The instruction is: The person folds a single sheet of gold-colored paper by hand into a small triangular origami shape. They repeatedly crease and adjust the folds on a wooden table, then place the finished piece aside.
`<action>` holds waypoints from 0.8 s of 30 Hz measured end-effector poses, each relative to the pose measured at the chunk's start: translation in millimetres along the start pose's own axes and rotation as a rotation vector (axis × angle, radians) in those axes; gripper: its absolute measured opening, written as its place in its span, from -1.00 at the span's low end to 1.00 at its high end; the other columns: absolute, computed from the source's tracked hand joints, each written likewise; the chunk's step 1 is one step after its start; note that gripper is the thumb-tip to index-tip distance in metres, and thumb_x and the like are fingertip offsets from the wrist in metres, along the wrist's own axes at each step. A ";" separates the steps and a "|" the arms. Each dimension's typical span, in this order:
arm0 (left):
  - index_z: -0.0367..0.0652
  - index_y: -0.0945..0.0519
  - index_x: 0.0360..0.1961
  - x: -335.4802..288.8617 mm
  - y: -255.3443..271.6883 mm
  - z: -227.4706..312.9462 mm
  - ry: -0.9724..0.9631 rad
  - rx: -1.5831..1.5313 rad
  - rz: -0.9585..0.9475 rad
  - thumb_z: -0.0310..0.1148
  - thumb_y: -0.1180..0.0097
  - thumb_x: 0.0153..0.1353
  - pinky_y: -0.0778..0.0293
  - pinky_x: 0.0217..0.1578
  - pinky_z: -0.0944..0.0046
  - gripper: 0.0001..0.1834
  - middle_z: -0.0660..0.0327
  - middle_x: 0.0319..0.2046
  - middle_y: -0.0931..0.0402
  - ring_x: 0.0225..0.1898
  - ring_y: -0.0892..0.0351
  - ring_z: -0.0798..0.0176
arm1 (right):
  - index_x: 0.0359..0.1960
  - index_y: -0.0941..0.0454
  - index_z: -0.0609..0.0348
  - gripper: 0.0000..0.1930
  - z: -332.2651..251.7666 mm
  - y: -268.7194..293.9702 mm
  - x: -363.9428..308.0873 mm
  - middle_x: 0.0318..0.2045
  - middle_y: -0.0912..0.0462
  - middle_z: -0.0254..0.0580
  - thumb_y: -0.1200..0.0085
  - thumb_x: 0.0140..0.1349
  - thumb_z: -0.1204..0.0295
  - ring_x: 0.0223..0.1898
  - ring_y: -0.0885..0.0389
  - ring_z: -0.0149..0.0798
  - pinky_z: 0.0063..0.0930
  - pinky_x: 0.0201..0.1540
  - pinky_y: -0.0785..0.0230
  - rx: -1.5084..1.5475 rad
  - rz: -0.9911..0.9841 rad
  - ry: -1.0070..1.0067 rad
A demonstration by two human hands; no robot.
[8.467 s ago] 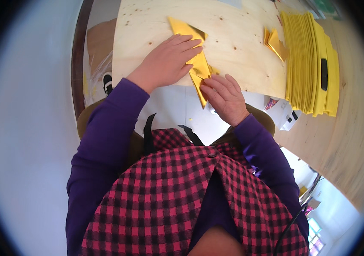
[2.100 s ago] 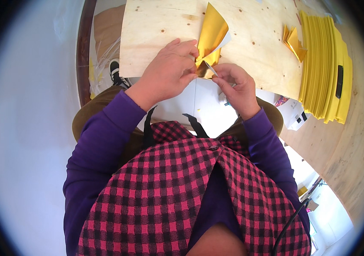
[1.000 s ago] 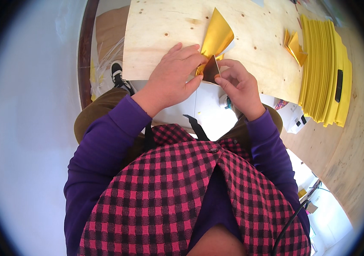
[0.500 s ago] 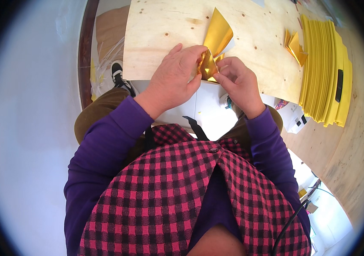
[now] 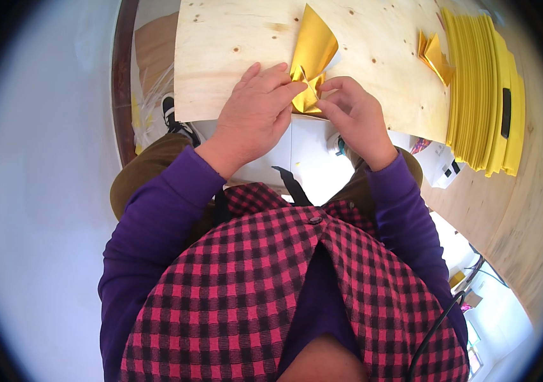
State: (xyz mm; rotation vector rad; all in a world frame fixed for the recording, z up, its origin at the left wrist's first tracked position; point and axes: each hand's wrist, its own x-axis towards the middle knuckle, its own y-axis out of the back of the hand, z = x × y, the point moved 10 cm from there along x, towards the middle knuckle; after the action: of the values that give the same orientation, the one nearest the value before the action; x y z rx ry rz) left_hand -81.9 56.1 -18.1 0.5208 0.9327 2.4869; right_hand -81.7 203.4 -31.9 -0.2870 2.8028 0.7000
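1. Gold foil paper (image 5: pixel 315 46) stands between both hands' fingertips.
2. Left hand (image 5: pixel 252 113): fingers loosely extended, tips touching it; grip unclear.
3. Right hand (image 5: pixel 355 118): thumb and forefinger, nearly closed, hold its folded edge.

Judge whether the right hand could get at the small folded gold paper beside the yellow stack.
Probably yes: nothing visible blocks the stretch of tabletop between the right hand and the small folded gold paper, though its fingers are at the larger gold sheet.
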 end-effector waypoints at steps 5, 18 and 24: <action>-0.05 -0.57 0.12 0.0 1.5 0.6 -0.001 0.003 0.028 -0.53 -0.05 0.25 -0.09 0.39 -0.13 -0.60 0.11 0.09 -0.49 0.33 -0.35 0.02 | 0.04 -0.50 0.28 -0.74 18.3 22.8 -21.4 -0.31 -0.66 -0.35 -0.11 0.35 0.49 -0.22 -0.61 -0.48 -0.59 -0.10 -0.44 0.171 0.057 -0.128; -0.06 -0.57 0.14 1.6 1.8 6.5 -0.026 0.044 0.003 -0.55 -0.07 0.25 -0.12 0.37 -0.14 -0.58 0.12 0.09 -0.49 0.29 -0.39 -0.04 | -0.15 -0.63 0.11 -0.75 -33.3 16.4 -52.3 -0.26 -0.63 -0.21 -0.29 0.12 0.55 -0.21 -0.55 -0.14 -0.33 -0.15 -0.45 -0.323 0.234 0.392; -0.05 -0.57 0.15 -1.4 2.3 7.1 -0.020 0.025 0.012 -0.56 -0.07 0.24 -0.12 0.36 -0.15 -0.56 0.11 0.08 -0.49 0.29 -0.39 -0.05 | -0.06 -0.60 0.07 -0.66 -29.1 1.0 -41.1 -0.24 -0.64 -0.22 -0.29 0.09 0.56 -0.17 -0.56 -0.10 -0.29 -0.13 -0.45 -0.277 0.259 0.366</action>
State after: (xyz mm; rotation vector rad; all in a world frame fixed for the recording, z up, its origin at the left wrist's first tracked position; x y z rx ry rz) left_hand -77.8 57.6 -11.8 0.5604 0.9569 2.4788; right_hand -48.0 195.6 4.8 -0.1065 3.1186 1.2116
